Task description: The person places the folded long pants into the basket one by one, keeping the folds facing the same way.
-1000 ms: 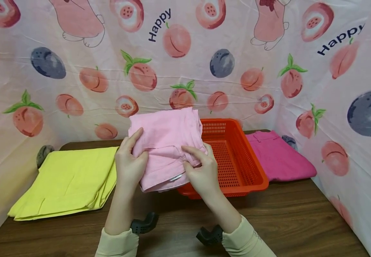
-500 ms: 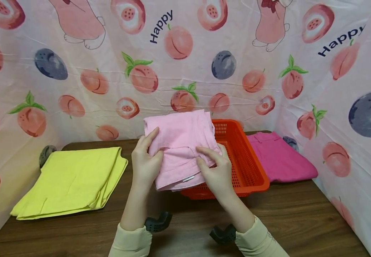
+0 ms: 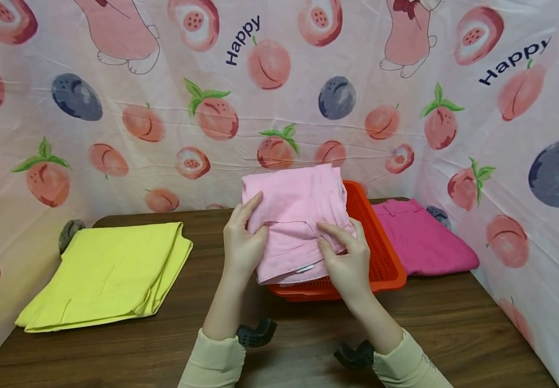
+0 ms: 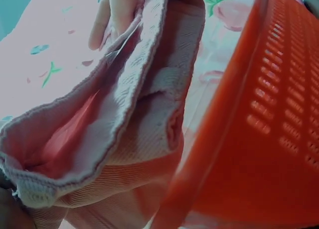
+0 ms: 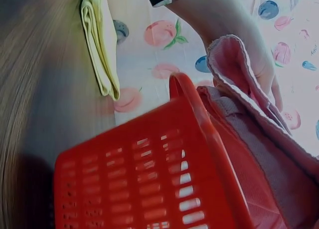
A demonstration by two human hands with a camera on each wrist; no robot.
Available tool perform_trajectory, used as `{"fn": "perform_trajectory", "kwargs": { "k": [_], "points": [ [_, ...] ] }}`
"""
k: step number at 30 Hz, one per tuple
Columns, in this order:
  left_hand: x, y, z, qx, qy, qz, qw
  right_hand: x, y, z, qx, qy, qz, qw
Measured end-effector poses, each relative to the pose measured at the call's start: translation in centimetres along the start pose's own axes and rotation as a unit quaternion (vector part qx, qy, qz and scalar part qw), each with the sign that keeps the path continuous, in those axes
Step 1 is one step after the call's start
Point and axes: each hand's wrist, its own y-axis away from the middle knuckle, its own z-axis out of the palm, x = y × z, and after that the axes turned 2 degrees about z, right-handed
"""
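I pinch the folded pale-pink cloth garment by its sides with both my left hand and right hand, above the red perforated plastic basket, with folded yellow cloth left of the basket and folded magenta cloth right of it.

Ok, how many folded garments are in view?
3: the pale pink garment, held by the left hand and right hand; the yellow garment, left on the table; the magenta garment, right of the basket. Its inside is mostly hidden; more may be there.
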Motion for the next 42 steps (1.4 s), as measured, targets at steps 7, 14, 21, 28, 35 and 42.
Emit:
{"fn": "perform_trajectory", "kwargs": {
  "k": [7,14,21,28,35,42],
  "points": [
    [0.5,0.4,1.5,-0.009,0.027,-0.015,0.9995,0.7,0.0,-1.2,0.011,0.016,-0.001,0.9998],
    [-0.5,0.4,3.0,-0.035,0.025,-0.024,0.9988,1.5,0.0,-2.2,0.016,0.032,0.003,0.9994],
    [-0.2,-0.2,4.1,-0.060,0.023,-0.032,0.9974,1.8,-0.3,-3.1,0.018,0.039,0.024,0.9988],
    [-0.2,-0.8,4.8,-0.084,0.015,-0.048,0.9952,3.4,-0.9,-4.0,-0.008,0.034,0.052,0.9980],
    [-0.5,-1.2,5.1,-0.104,0.005,-0.041,0.9938,6.3,-1.7,-4.9,-0.042,0.052,0.063,0.9958],
    [-1.0,-1.5,5.6,-0.133,-0.004,-0.074,0.9884,6.9,-2.3,-5.7,-0.082,0.087,0.098,0.9880]
  ]
}}
